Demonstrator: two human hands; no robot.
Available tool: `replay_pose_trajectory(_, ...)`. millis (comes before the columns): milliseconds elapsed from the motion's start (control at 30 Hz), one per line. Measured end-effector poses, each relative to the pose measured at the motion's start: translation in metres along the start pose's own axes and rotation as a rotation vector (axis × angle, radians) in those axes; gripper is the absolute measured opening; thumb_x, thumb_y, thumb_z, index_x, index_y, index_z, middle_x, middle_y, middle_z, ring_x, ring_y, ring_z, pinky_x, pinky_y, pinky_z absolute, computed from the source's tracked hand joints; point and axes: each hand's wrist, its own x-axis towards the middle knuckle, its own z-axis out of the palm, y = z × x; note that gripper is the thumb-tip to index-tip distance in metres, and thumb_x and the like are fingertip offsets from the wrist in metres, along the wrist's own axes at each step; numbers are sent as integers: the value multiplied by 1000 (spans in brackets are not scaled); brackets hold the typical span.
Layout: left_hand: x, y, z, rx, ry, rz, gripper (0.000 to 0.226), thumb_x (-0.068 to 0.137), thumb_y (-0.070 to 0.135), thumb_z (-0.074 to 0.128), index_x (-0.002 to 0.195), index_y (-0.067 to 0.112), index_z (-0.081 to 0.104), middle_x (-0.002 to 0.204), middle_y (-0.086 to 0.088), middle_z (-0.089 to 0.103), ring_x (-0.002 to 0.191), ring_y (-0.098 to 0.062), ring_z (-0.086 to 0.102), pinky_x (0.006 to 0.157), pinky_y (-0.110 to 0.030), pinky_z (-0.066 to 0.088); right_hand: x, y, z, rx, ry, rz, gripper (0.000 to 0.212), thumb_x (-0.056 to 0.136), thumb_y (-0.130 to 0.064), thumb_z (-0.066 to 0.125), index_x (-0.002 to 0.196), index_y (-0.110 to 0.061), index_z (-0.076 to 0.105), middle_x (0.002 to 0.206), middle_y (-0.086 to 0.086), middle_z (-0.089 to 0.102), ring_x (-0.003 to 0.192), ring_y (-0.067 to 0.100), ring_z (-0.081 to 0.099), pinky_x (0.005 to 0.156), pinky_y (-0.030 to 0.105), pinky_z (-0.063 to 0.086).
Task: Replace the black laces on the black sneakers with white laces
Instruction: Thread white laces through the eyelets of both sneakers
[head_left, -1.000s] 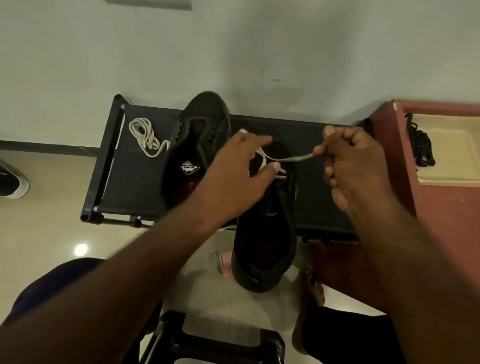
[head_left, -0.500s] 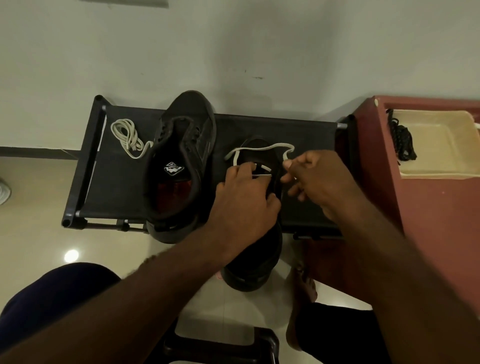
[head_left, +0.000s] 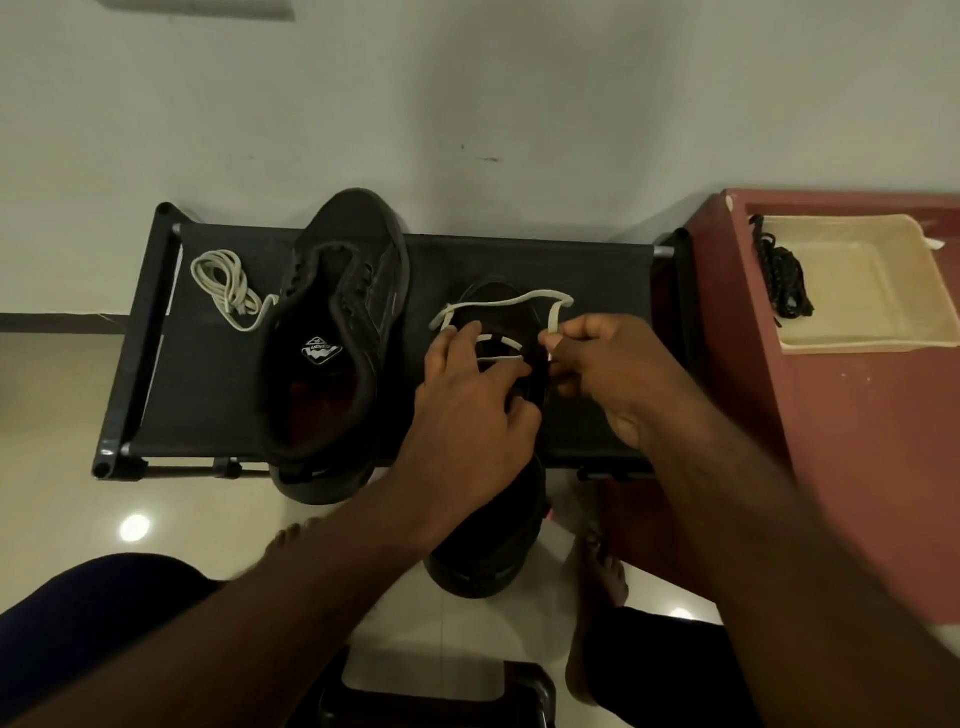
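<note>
Has only two rows of flat white lace (head_left: 506, 304) across the black sneaker (head_left: 483, 545) on the black fabric rack (head_left: 597, 270). Pinches its end with right hand (head_left: 608, 374); rests left hand (head_left: 467, 405) on that sneaker — grip unclear. Leaves second black sneaker (head_left: 337, 338) unlaced.

A black fabric-topped bench (head_left: 218, 374) is set against the wall on a pale tiled floor (head_left: 52, 415). Three things are carried on it. A coiled white lace (head_left: 223, 286) is laid at its left end, a left sneaker (head_left: 337, 332) just beside it, and a right sneaker (head_left: 488, 561) nearer the middle. Both heels are projected past the front edge.
</note>
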Motion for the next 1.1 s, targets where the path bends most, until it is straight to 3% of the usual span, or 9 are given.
replay_pose_trajectory(367,-2,-2,-1,-78,-4,-8,45,96,27,49,141,30,50,163,-3,6,150,-19,-5,119,-47,15,-2,2,8,6,20,-4,6,94,-13,67,89,-12,70,78,2,69,63,6,62,51,17,50)
replay_pose_trajectory(500,-2,-2,-1,-97,-3,-20,44,96,27,49,141,29,50,163,-2,7,149,-18,-4,121,-48,17,-3,2,11,8,-2,22,6,94,-10,66,94,-6,71,85,9,72,66,9,63,55,19,53)
replay_pose_trajectory(667,-2,-3,-1,-104,3,-18,45,96,27,50,140,29,51,163,-3,8,149,-17,-3,119,-46,17,-3,2,12,75,51,5,6,95,-6,64,92,-4,69,79,7,69,62,9,64,51,18,52)
replay_pose_trajectory(800,-2,-3,-2,-117,-2,-21,44,96,27,50,140,28,51,163,-2,8,149,-15,-2,119,-44,17,-3,3,12,38,47,-2,5,94,-10,66,90,-8,69,81,7,71,66,10,65,51,18,51)
replay_pose_trajectory(967,-2,-3,-1,-124,1,-24,45,96,26,50,141,28,50,163,-2,8,149,-16,-2,119,-42,16,-4,2,11,-22,63,-34,10,94,-8,65,97,1,68,88,16,71,66,12,63,49,15,50)
replay_pose_trajectory(1100,-1,-4,0,-116,9,-19,45,96,27,50,141,28,51,163,-3,8,149,-16,0,119,-42,16,-3,2,13,-31,60,-41,6,94,-8,65,91,-4,69,84,11,71,64,10,63,50,15,51)
